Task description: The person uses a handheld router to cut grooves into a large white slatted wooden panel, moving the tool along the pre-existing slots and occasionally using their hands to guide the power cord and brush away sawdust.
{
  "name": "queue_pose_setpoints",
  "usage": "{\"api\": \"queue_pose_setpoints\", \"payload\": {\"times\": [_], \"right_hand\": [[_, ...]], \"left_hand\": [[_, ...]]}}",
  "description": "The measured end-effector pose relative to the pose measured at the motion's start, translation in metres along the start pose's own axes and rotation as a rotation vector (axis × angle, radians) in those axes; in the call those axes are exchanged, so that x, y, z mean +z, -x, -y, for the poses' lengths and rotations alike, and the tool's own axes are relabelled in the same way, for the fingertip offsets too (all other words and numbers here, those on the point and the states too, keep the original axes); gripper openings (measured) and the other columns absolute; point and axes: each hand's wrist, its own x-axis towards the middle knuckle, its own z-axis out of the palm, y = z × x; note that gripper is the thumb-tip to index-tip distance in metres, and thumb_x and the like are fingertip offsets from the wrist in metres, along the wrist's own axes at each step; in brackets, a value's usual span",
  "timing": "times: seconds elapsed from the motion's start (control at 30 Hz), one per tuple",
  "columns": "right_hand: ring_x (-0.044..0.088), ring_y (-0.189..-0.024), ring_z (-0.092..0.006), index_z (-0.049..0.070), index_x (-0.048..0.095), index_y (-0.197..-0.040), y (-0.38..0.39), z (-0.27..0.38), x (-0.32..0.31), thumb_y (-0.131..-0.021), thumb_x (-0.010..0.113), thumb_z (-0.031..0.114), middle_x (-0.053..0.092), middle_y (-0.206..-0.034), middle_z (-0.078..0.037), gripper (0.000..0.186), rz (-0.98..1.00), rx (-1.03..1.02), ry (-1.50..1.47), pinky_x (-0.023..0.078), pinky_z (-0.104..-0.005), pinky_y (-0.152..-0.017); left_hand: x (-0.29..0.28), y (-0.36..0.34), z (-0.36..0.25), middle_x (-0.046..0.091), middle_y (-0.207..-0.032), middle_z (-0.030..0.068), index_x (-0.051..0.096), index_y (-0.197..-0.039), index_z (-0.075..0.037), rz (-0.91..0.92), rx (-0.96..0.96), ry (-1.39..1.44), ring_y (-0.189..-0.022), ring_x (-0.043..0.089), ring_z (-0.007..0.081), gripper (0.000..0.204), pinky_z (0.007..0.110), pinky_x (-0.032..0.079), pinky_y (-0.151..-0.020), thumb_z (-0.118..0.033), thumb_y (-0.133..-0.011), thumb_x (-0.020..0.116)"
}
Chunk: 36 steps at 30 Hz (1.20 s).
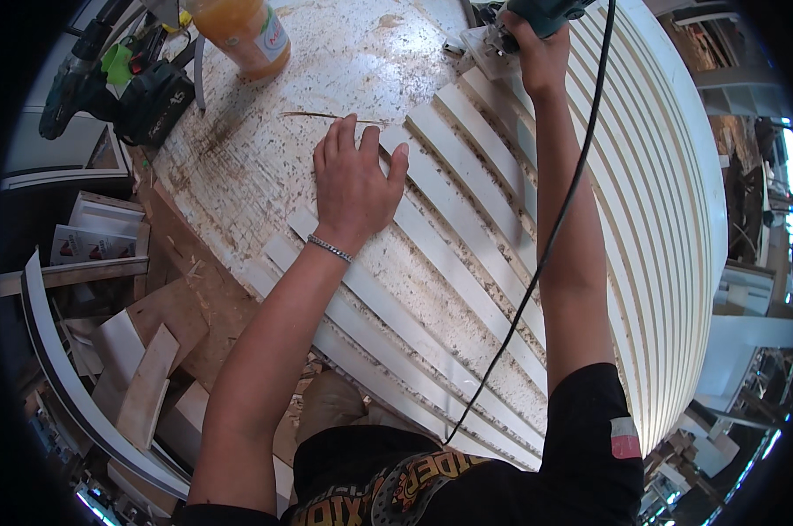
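Note:
At the top right, my right hand [544, 57] grips a teal and black trim router [547, 16] with a clear guard at its base, partly cut off by the frame edge. The tool stands over the far ends of white strips [467, 140] that lie side by side with gaps between them. My left hand [359, 180] lies palm down with its fingers spread, next to the end of one strip, holding nothing. What is under its palm is hidden. Beyond its fingertips lies a thin, dark sliver [319, 114].
A black cord [554, 237] hangs across the strips beside my right forearm. A cordless drill [107, 92] and a jar of orange liquid [246, 39] stand at the worktop's far left. Board offcuts [146, 386] litter the floor at left. More long strips [651, 210] line the right.

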Motion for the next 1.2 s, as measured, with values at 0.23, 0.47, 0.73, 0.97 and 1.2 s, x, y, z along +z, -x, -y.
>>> {"api": "queue_pose_setpoints", "payload": {"times": [0.23,0.47,0.73,0.97,1.2], "right_hand": [[0.059,-0.069,-0.0115,0.005,0.068,-0.095,0.003,0.001,0.002,-0.085,0.07,0.012,0.065,-0.081,-0.001,0.013,0.043,-0.041,-0.057,0.047,-0.0287,-0.062],[0.061,-0.072,-0.0123,0.004,0.069,-0.097,0.009,0.004,0.009,-0.086,0.07,0.013,0.066,-0.082,-0.002,0.014,0.027,-0.074,-0.072,0.048,-0.0289,-0.063],[0.062,-0.072,-0.013,0.003,0.068,-0.101,0.015,0.008,0.011,-0.085,0.067,0.012,0.067,-0.084,-0.003,0.019,0.126,-0.04,-0.034,0.049,-0.0298,-0.065],[0.063,-0.075,-0.0141,0.003,0.068,-0.101,0.024,0.016,0.016,-0.084,0.069,0.014,0.067,-0.086,-0.003,0.02,0.089,-0.055,-0.042,0.05,-0.03,-0.067],[0.064,-0.077,-0.0143,0.004,0.068,-0.102,0.024,0.011,0.013,-0.084,0.073,0.016,0.068,-0.087,-0.003,0.022,0.064,-0.025,-0.066,0.051,-0.0303,-0.069]], "left_hand": [[0.0,0.001,0.0,0.055,-0.139,0.0297,0.062,-0.124,0.004,-0.006,-0.002,0.02,-0.135,0.048,0.044,0.048,0.055,0.036,-0.114,-0.039,-0.104,0.057],[0.001,0.001,0.001,0.055,-0.139,0.03,0.063,-0.122,0.003,-0.017,0.005,0.008,-0.136,0.048,0.044,0.047,0.055,0.036,-0.114,-0.04,-0.104,0.056],[-0.001,0.001,0.0,0.056,-0.138,0.0298,0.063,-0.123,0.003,-0.004,-0.013,0.041,-0.136,0.048,0.0439,0.048,0.054,0.036,-0.115,-0.04,-0.103,0.057],[0.004,0.002,0.003,0.056,-0.137,0.0292,0.063,-0.122,0.003,-0.049,0.006,0.024,-0.133,0.05,0.0441,0.048,0.054,0.037,-0.113,-0.04,-0.103,0.057],[0.005,0.001,0.003,0.058,-0.138,0.0263,0.068,-0.121,0.002,-0.036,-0.022,0.041,-0.136,0.049,0.0405,0.051,0.053,0.035,-0.115,-0.044,-0.102,0.056]]}}
